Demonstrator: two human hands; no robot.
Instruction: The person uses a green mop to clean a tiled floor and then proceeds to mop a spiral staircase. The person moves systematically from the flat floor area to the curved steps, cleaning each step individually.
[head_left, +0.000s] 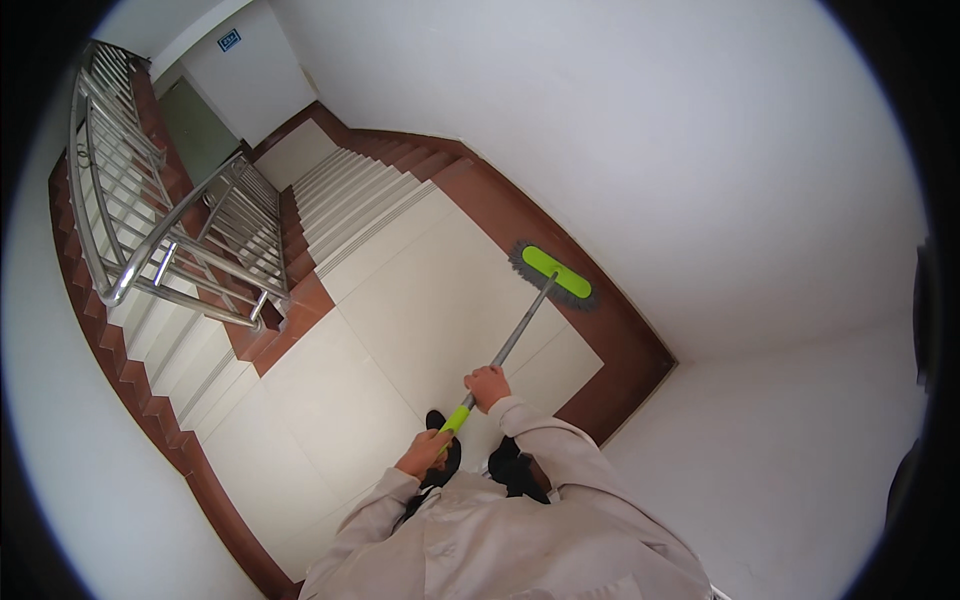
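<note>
A dust mop with a green head (556, 271) and grey fringe lies across the red-brown tile border (619, 341) beside the right-hand wall, its fringe reaching the edge of the pale floor tiles. From the head, a grey metal pole (523, 330) with a green grip slants down toward my body. My right hand (487, 385) is closed around the pole just above the grip. Lower down, my left hand (427, 453) holds the green grip (454, 421) near its end. Both hands are in front of my beige jacket, above my dark shoes.
Steps (352, 202) lead away from the landing's far edge, with another flight (199, 371) at the left. A stainless steel railing (202, 259) stands between them. White walls (637, 150) border the landing. A greenish door (195, 131) and a blue sign are at the far upper left.
</note>
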